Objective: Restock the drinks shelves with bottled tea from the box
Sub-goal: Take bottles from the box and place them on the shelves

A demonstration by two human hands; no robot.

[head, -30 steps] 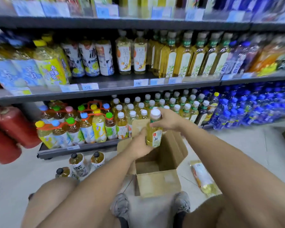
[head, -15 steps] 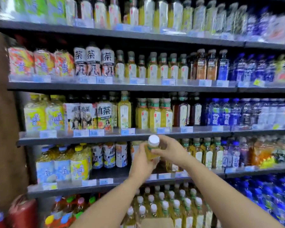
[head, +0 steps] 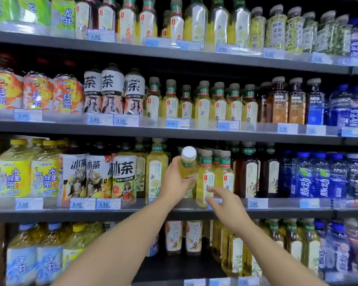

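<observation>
my left hand (head: 175,180) is wrapped around a bottle of yellow tea (head: 188,165) with a white cap, holding it upright at the front of the third shelf (head: 194,210) from the top — between a taller yellow bottle (head: 156,172) on its left and a row of green-necked tea bottles (head: 207,176) on its right. i can't tell whether its base is on the shelf, as my hand hides it. my right hand (head: 225,205) is just below and right of it, fingers spread and loose, holding nothing, in front of the shelf edge by a blue price tag (head: 215,201). brown tea bottles (head: 247,172) stand further right, then blue drinks (head: 306,178) — all blurred at the edges.
</observation>
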